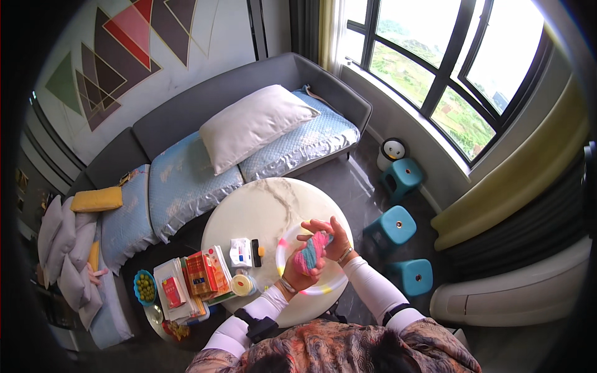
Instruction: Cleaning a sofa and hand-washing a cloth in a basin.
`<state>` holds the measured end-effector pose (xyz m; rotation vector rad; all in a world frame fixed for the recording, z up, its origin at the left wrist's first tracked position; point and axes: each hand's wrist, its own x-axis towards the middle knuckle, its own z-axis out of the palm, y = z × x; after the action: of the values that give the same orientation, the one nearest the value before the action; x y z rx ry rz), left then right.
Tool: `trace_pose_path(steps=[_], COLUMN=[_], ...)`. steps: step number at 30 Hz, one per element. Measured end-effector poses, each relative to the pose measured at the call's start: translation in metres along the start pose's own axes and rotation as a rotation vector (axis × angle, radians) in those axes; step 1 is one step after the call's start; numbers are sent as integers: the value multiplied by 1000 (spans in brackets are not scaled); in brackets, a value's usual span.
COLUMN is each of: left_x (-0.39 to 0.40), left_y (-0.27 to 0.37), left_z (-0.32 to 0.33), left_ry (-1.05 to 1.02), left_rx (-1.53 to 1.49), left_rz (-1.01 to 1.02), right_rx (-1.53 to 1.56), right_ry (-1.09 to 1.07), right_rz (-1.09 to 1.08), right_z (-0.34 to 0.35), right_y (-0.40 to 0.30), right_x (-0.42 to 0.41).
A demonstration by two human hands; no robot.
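Above a round marble-patterned table [242,200], my left hand [298,275] grips a soft pink and blue striped bundle [312,254], which looks like yarn or knitted cloth. My right hand [335,240] is raised at the bundle's upper right side with its fingers spread; whether it touches the bundle or only hovers beside it is hard to tell. Beneath both hands lies a white ring-shaped item with coloured patches [282,254], partly hidden by them.
A tissue pack [240,252], a black item with a yellow part [256,254], a round container [242,284], and boxes and books [200,275] stand on the left. Green fruit fills a blue bowl [136,285]. Blue stools [399,224] stand right; a grey sofa [261,70] lies beyond.
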<state>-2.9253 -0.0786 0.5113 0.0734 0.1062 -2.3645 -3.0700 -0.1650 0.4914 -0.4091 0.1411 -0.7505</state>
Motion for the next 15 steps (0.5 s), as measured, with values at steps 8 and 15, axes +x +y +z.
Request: trace_pose_path(steps=[8,15], left_x=[2,9], left_y=[-5,-5], left_z=[4,15], left_ry=[-47,69], left_rx=[-118,-20], left_rz=[74,151], right_rx=[161,17], right_ry=[-150,21], right_rz=[-75,-129], right_z=[25,11], right_y=[-5,-5], right_x=[7,13])
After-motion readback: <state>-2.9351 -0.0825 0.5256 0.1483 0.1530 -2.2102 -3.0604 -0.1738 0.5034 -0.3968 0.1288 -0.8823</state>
